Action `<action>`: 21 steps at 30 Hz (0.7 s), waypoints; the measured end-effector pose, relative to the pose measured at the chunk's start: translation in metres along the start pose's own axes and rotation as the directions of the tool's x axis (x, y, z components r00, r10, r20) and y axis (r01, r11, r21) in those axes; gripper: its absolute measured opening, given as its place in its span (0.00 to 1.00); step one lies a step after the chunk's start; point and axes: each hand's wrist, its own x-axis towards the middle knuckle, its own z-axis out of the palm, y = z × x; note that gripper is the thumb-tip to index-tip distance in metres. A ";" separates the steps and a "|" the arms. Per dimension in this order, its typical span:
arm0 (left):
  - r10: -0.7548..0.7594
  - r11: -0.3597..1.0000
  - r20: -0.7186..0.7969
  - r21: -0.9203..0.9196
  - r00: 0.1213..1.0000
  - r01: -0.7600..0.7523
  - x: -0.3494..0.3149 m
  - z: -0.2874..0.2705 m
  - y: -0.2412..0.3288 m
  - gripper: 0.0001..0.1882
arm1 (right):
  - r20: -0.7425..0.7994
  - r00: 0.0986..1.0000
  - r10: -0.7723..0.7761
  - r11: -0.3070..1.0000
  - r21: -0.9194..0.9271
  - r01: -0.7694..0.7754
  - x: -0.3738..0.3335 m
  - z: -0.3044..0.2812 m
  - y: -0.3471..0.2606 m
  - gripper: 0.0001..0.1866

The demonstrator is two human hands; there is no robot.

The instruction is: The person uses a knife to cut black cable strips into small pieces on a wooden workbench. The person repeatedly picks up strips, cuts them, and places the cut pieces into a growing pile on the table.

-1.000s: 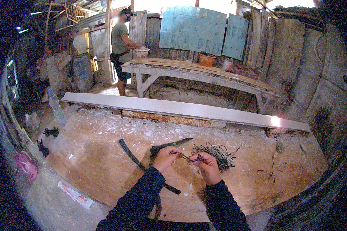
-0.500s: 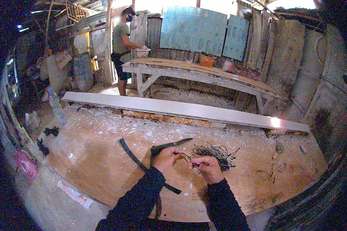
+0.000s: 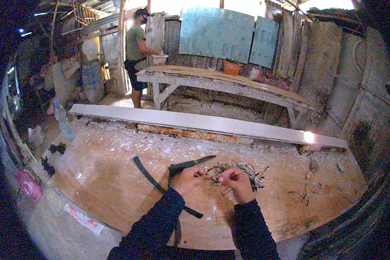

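A thin, dark strand spans the small gap between the person's two hands above the bench; it looks slender and flexible, though its ends are too small to make out. Just beyond the right hand, a loose tangle of dark cords with paler glints lies in loops on the wood. As for markings, a clear plastic bottle with a blue cap bears a label too small to read, a white and red wrapper near the left edge carries blurred print, and the blue sheets on the far wall show rows of faint outlines. The left hand is nearly closed, pinching the strand between thumb and forefinger, beside a dark knife. The right hand is narrow too, thumb and fingertip together on the strand, its other fingers curled.
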 end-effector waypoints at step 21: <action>-0.025 0.999 0.292 0.050 0.956 0.011 -0.009 0.006 0.016 0.12 | -0.395 0.889 -0.230 0.788 -0.611 -0.067 0.003 0.004 0.002 0.03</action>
